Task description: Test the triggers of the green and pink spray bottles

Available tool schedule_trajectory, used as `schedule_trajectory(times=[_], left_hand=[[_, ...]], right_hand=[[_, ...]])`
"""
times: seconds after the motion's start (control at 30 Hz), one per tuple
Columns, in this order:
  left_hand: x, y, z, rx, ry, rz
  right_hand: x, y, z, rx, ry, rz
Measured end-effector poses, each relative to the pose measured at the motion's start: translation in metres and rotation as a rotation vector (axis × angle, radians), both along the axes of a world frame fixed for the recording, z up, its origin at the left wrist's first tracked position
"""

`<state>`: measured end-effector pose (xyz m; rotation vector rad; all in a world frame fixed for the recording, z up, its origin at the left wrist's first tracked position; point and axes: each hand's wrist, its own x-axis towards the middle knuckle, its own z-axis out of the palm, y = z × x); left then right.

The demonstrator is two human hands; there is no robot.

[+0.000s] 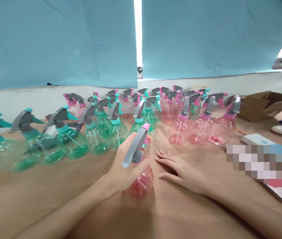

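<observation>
My left hand point(128, 162) is wrapped round the neck of a pink spray bottle point(141, 186) with a grey and pink trigger head. The bottle is upright or nearly so, close in front of me; whether its base touches the table cannot be made out. My right hand point(180, 169) lies flat on the table just to the right of it, fingers stretched out, holding nothing. Green spray bottles point(72, 142) with teal collars stand in a row at the left. Pink spray bottles point(199, 129) stand beyond my right hand.
Several more pink and green bottles point(167, 109) crowd the back of the wooden table point(93, 202). At the right are an open cardboard box point(255, 104), a white mouse point(281, 129) and a blurred-out flat object point(267, 169). Blue curtains point(61, 43) hang behind.
</observation>
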<state>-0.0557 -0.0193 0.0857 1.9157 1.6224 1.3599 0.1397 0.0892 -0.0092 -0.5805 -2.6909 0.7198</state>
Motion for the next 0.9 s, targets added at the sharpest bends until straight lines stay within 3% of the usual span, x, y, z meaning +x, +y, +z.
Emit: schedule_trajectory(times=[0.6,0.77,0.9], left_hand=[[0.002,0.001,-0.01,0.033,-0.047,0.035],[0.005,0.007,-0.011,0.022,-0.087,0.053],[0.007,0.016,-0.013,0.052,-0.071,0.082]], right_hand=[[-0.003,0.001,0.005,0.035,-0.001,0.031],[0.0,0.001,0.017,-0.047,0.095,0.075],[0.011,-0.008,0.035,-0.083,0.157,0.028]])
